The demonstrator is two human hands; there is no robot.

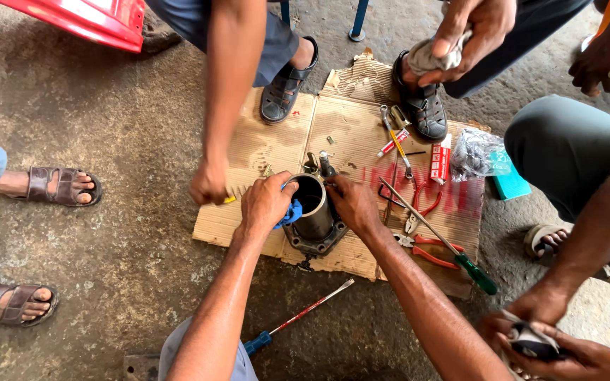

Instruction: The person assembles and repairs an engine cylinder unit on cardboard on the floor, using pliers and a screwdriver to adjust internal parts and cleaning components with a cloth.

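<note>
gripping cylinder (313, 208) rim | left hand (266, 201), right hand (353, 203) fingers closed | axis upright, bore up

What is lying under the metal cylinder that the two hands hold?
The cylinder stands on a flattened cardboard sheet laid over the concrete floor. The cardboard right beneath its base is covered, so nothing there can be seen.

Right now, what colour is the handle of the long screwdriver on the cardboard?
Green, on the screwdriver; head view.

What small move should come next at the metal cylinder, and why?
Probably press the blue cloth down into the cylinder: the left hand holds it against the rim, the right hand braces the opposite rim, and the bore stands open upward.
</note>
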